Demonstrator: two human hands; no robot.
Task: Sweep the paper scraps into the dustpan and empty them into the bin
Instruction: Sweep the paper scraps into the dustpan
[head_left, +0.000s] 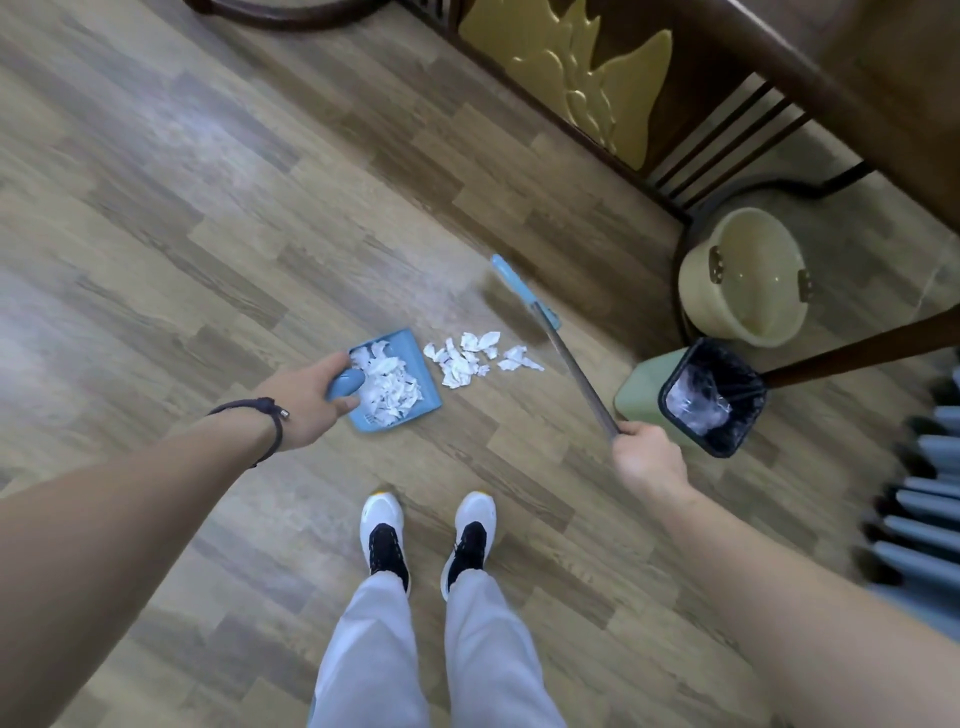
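A blue dustpan (421, 364) rests on the wooden floor with a heap of white paper scraps inside it. My left hand (311, 402) grips its handle. More white paper scraps (470, 358) lie loose on the floor just right of the pan's mouth. My right hand (647, 460) holds the metal pole of a blue broom (524, 291), whose head sits beyond the loose scraps, blurred. A green bin (636, 395) with a black liner stands to the right, close to my right hand.
A beige plastic basin (696, 280) sits behind the bin. Dark wooden furniture with a gold carved panel (587, 73) runs along the back right. Blue slatted objects (930, 499) line the right edge. My two feet in white shoes (428, 535) stand below the dustpan.
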